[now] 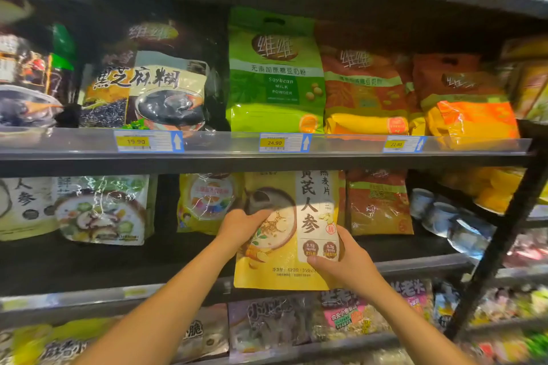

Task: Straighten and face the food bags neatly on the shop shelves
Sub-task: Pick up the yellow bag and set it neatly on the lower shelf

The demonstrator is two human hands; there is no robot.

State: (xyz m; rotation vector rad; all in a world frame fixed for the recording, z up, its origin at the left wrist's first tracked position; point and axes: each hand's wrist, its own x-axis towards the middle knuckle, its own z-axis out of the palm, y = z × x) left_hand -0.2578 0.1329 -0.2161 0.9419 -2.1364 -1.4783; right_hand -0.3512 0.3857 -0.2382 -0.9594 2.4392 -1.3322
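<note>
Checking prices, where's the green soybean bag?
Head view, centre, second shelf down: the green bag stands between the black sesame bag and an orange bag, above the 24.90 tag.

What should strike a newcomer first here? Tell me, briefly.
First, the yellow bag at mid-frame, held in front of the lower rows by both hands. The left hand grips its left edge and the right hand pinches its lower right corner. Next, the bright green bag standing upright on the upper shelf, just above the 24.90 price tag.
</note>
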